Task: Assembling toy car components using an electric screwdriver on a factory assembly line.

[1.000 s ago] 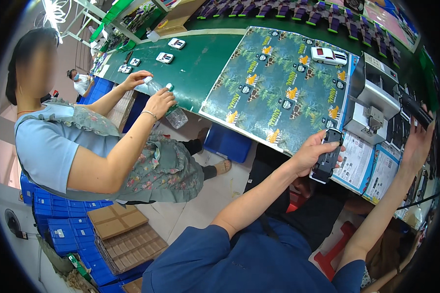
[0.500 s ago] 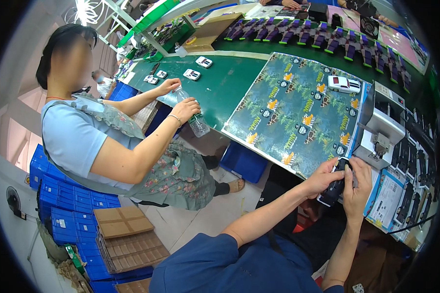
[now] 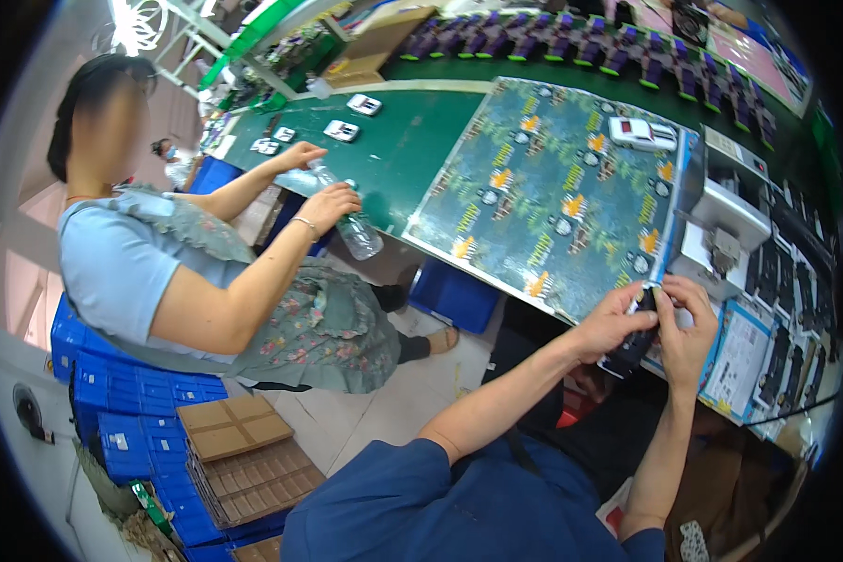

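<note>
In front of me, at the table's near edge, both my hands are closed around a toy car part with a black underside [image 3: 630,354]. My left hand [image 3: 616,323] grips it from the left, thumb on top. My right hand [image 3: 688,328] holds its far end from the right, thumb and fingers bent around it. The fingers hide much of the part. Beyond them a white toy car [image 3: 643,134] with dark windows sits on a patterned mat [image 3: 525,215]. Right beside my hands stands a small grey-white bench machine [image 3: 721,225].
Several black car bases [image 3: 779,384] lie in rows at right, by a blue-edged sheet [image 3: 735,370]. Purple-and-green parts [image 3: 562,42] line the far side. On the left a person [image 3: 187,253] holds a clear bottle [image 3: 358,236] near white toy cars [image 3: 342,129]. Blue crates [image 3: 140,440] stand behind.
The whole view has shifted slightly, moving the table up and left in the picture. In my hands the toy car part has tilted, showing less of its black underside. Both hands keep their grip.
</note>
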`<action>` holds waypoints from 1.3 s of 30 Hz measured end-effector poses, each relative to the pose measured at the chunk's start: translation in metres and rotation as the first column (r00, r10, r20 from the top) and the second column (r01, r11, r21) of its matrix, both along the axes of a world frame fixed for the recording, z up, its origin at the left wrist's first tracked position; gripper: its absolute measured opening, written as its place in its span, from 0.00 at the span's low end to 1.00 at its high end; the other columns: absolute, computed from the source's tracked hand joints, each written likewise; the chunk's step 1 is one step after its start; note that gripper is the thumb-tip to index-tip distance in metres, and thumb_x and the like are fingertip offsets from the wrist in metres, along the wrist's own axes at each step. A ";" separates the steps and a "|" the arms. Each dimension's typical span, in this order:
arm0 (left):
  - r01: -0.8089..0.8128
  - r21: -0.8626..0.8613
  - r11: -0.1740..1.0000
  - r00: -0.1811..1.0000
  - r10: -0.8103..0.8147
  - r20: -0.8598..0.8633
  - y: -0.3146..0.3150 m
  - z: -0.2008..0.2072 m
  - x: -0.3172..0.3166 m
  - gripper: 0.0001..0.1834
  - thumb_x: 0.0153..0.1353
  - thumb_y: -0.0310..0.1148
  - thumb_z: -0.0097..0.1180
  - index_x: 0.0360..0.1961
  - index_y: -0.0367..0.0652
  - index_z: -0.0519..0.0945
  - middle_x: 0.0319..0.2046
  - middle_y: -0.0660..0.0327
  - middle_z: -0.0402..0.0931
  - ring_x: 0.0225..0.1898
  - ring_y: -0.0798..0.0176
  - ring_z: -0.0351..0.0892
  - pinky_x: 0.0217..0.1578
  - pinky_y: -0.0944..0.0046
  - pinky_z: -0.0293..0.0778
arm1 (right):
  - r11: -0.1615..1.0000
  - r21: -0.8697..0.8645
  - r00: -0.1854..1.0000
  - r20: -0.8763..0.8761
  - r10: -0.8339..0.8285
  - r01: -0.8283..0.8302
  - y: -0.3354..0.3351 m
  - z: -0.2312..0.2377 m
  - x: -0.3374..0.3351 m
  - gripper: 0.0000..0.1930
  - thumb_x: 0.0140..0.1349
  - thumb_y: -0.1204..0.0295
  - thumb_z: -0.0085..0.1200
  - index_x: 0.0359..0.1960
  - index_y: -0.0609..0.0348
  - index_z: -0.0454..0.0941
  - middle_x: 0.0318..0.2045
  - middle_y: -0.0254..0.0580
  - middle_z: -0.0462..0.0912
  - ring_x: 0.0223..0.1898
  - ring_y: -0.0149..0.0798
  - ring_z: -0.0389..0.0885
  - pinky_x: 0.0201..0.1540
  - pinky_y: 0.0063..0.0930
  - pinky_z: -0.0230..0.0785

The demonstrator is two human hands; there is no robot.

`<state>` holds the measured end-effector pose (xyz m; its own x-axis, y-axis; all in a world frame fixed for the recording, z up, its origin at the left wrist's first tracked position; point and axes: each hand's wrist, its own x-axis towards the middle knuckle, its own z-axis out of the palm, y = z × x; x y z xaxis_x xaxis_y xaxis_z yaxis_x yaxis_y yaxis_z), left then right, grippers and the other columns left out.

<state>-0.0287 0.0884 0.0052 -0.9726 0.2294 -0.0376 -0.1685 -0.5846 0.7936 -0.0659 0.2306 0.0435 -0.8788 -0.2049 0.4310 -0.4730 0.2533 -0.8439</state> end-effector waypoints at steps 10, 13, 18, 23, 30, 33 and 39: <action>0.034 -0.004 0.999 0.999 -0.034 0.042 -0.004 -0.001 0.000 0.18 0.67 0.25 0.54 0.57 0.40 0.71 0.42 0.63 0.78 0.39 0.74 0.81 0.39 0.70 0.82 | 0.997 -0.061 0.999 -0.012 -0.046 0.045 -0.005 -0.004 0.001 0.05 0.54 0.80 0.66 0.31 0.66 0.83 0.37 0.44 0.86 0.37 0.34 0.80 0.41 0.26 0.71; 0.040 0.049 0.998 0.997 -0.043 0.066 0.000 -0.004 0.000 0.21 0.66 0.25 0.55 0.60 0.40 0.70 0.45 0.62 0.78 0.40 0.72 0.81 0.40 0.69 0.83 | 0.998 -0.044 0.999 0.016 -0.052 0.053 0.005 -0.006 -0.001 0.03 0.55 0.81 0.65 0.30 0.67 0.83 0.38 0.47 0.86 0.37 0.34 0.82 0.41 0.26 0.73; 0.012 0.042 0.999 0.990 -0.018 0.143 -0.015 0.010 0.005 0.17 0.66 0.26 0.55 0.56 0.40 0.71 0.38 0.58 0.81 0.34 0.65 0.85 0.35 0.66 0.84 | 0.957 -0.287 0.943 0.304 0.137 -0.047 -0.007 -0.012 -0.006 0.04 0.60 0.77 0.63 0.35 0.65 0.85 0.44 0.42 0.85 0.30 0.26 0.80 0.26 0.18 0.72; 0.047 0.033 0.998 0.994 -0.051 0.101 -0.012 0.008 0.002 0.20 0.68 0.27 0.52 0.59 0.35 0.67 0.39 0.51 0.82 0.35 0.60 0.86 0.37 0.62 0.86 | 0.956 -0.292 0.966 0.238 0.101 -0.028 -0.004 -0.022 -0.008 0.06 0.62 0.76 0.62 0.39 0.65 0.85 0.41 0.43 0.86 0.35 0.27 0.82 0.34 0.19 0.73; -0.003 0.064 0.998 0.991 -0.006 0.132 -0.009 0.012 0.001 0.15 0.68 0.27 0.52 0.54 0.35 0.71 0.41 0.54 0.81 0.38 0.60 0.86 0.40 0.60 0.86 | 0.940 -0.341 0.949 0.293 0.112 -0.005 0.004 -0.024 0.001 0.09 0.64 0.74 0.61 0.42 0.66 0.84 0.40 0.41 0.86 0.32 0.25 0.81 0.34 0.18 0.74; -0.053 0.074 0.996 0.990 0.043 0.132 -0.007 0.006 0.004 0.14 0.68 0.27 0.52 0.53 0.35 0.71 0.43 0.52 0.81 0.38 0.60 0.86 0.39 0.61 0.86 | 0.948 -0.317 0.950 0.303 0.082 0.019 0.014 -0.023 0.016 0.10 0.63 0.74 0.62 0.44 0.66 0.84 0.40 0.42 0.85 0.32 0.25 0.81 0.35 0.19 0.74; -0.251 0.111 0.962 0.962 0.236 0.135 -0.003 0.006 -0.001 0.13 0.69 0.28 0.52 0.52 0.35 0.72 0.49 0.46 0.80 0.44 0.55 0.85 0.43 0.58 0.84 | 0.985 -0.167 0.812 0.580 0.064 0.041 0.013 -0.010 0.060 0.23 0.59 0.71 0.67 0.51 0.72 0.74 0.33 0.43 0.85 0.28 0.24 0.82 0.31 0.16 0.71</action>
